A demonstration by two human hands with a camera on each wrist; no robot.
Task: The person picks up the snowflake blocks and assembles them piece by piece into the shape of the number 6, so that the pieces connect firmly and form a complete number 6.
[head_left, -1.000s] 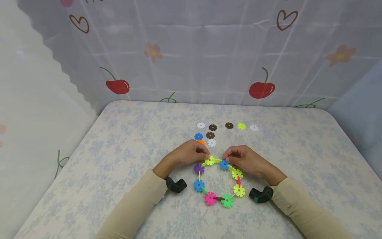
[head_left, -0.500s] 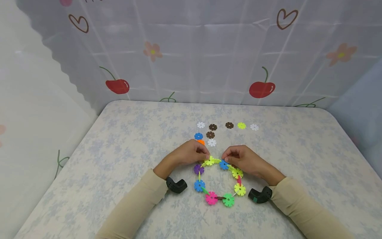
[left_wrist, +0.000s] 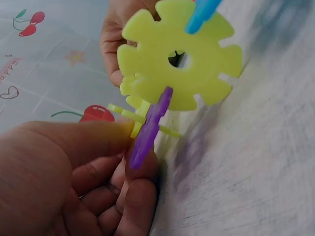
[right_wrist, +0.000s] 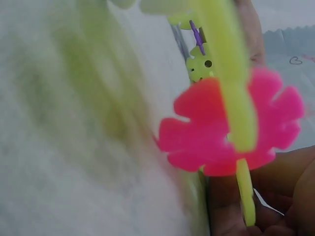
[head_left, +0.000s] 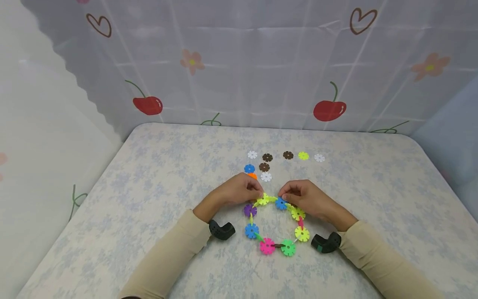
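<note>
A ring of slotted snowflake discs joined edge to edge hangs between both hands. At its far left, the left hand (head_left: 240,190) pinches a yellow disc (head_left: 263,199) between thumb and fingers. Beside that disc, a purple disc (left_wrist: 145,135) shows edge-on in the left wrist view. The right hand (head_left: 310,200) pinches the blue disc (head_left: 281,203) at the ring's far right. Further round are a pink disc (head_left: 267,246), a green disc (head_left: 288,247) and another blue disc (head_left: 252,231). In the right wrist view, a red-pink disc (right_wrist: 206,142) partly hides the right fingers.
Loose discs lie beyond the hands: several white and brown ones, a blue one (head_left: 249,168), a yellow one (head_left: 303,155), and an orange one (head_left: 252,176) partly behind the left hand. The table (head_left: 168,166) has a floral cloth; a printed curtain (head_left: 239,62) hangs behind it.
The near side of the ring has swung slightly to the right. Both hands keep their pinch in nearly the same place, and the loose discs lie as before.
</note>
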